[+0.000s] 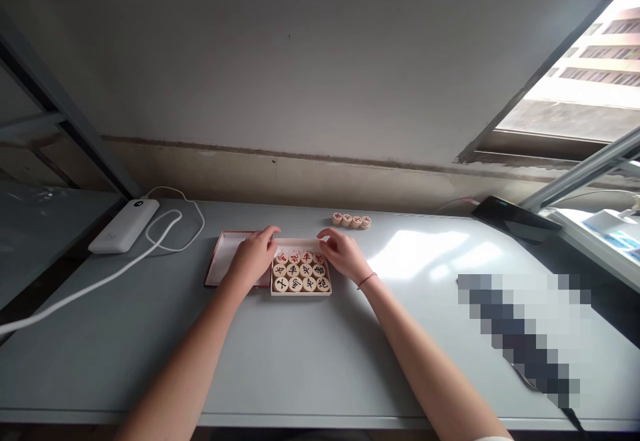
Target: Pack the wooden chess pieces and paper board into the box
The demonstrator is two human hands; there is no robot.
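Note:
A shallow white box (301, 294) stands on the desk, holding rows of round wooden Chinese chess pieces (295, 283) marked in red and black. Along its far side shows a strip of bare box floor. My left hand (255, 254) is curled around the far left corner, partly over the reddish-rimmed lid (227, 249) lying to the left. At the far right corner is my right hand (344, 254), its fingers bent around the box edge. Both hands grip the box; the exact finger contact is small in view. Beyond the right hand, more pieces (352, 221) sit in a short row of stacks.
A white power bank (125, 226) with a white cable (115, 273) lies at the left. A dark phone-like device (517, 219) rests at the back right. Something pixelated (525, 334) covers the right of the desk. The wall (280, 94) rises behind the grey desk (310, 367).

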